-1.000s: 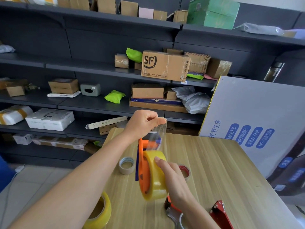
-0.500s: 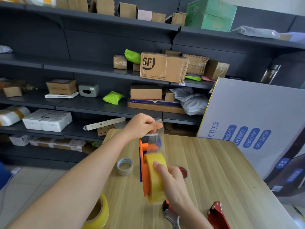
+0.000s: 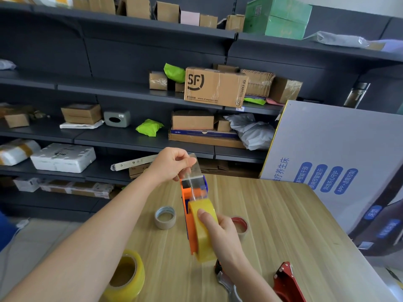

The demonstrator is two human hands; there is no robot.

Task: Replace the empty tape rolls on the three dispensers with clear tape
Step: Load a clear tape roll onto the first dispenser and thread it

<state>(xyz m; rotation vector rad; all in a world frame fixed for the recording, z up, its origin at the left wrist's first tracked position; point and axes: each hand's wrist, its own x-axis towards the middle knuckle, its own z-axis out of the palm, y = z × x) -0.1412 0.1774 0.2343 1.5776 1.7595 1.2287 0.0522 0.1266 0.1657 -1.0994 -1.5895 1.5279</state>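
Wooden table (image 3: 283,214) in front of dark shelving (image 3: 130,138) w/ parcels. Our right hand (image 3: 222,234) grips the orange tape dispenser (image 3: 187,214) upright above the table, thumb pressed on the yellowish clear tape roll (image 3: 204,243) mounted on it, fingers curled round the far side. Our left hand (image 3: 170,163) pinches the tape end (image 3: 194,168) btwn thumb and fingers, strip drawn up past the dispenser head. On the table: grey-rimmed empty core (image 3: 165,217) just left of the dispenser, red-rimmed empty core (image 3: 241,225) behind the right hand, spare clear tape roll (image 3: 126,277) at near-left edge, red dispenser (image 3: 287,282) near right, third dispenser (image 3: 226,284) partly hidden under the right forearm
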